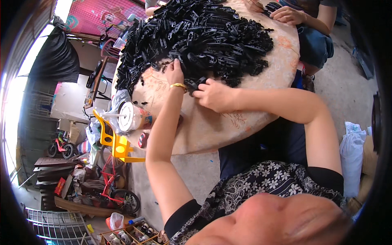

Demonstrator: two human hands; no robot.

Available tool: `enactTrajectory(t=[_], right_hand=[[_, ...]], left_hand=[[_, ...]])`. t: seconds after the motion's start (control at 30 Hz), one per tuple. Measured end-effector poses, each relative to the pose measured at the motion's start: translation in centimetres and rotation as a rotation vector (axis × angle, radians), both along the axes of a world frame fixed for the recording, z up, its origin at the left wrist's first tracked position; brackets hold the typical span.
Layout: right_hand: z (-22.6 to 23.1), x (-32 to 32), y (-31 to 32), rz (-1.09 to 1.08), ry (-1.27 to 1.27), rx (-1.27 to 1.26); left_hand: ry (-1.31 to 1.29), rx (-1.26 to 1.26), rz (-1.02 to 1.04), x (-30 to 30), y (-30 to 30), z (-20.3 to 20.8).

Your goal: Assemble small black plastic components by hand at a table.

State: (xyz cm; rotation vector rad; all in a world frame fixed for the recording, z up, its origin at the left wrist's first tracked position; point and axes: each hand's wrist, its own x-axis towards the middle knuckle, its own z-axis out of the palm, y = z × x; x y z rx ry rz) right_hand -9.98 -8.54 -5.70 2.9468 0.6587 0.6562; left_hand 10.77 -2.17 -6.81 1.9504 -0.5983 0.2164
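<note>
A big heap of black plastic parts point(204, 36) covers much of the round table, many of them long and narrow. My left hand point(174, 73), with a gold bracelet at its wrist, reaches to the near edge of the heap. Its fingers are closed at the black pieces, and whatever lies between the fingertips is too small to make out. To the right of it, my right hand point(216, 96) is closed on a black plastic part point(197, 85) just above the table. The fingers partly cover that part, so its full shape is hidden.
The table point(204, 126) has a patterned cover. A lidded cup with a straw point(132, 116) stands left of my left forearm, beside a yellow plastic chair point(118, 145). Across the table, another person's hands point(286, 14) hold black parts. A red bicycle point(110, 183) stands lower left.
</note>
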Motion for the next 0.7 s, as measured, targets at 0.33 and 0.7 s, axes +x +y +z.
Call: enactTrajectory(t=[0.33,0.7], right_hand=[[0.6,-5.4,-5.0,-0.102,-0.187,-0.033],[4.0,-7.0,-7.8,-0.043,-0.035,1.225]], left_hand=[[-0.066,0.045,-0.110,-7.8,0.7,1.0],[0.366,-0.177,-0.614,-12.4,0.9,4.9]])
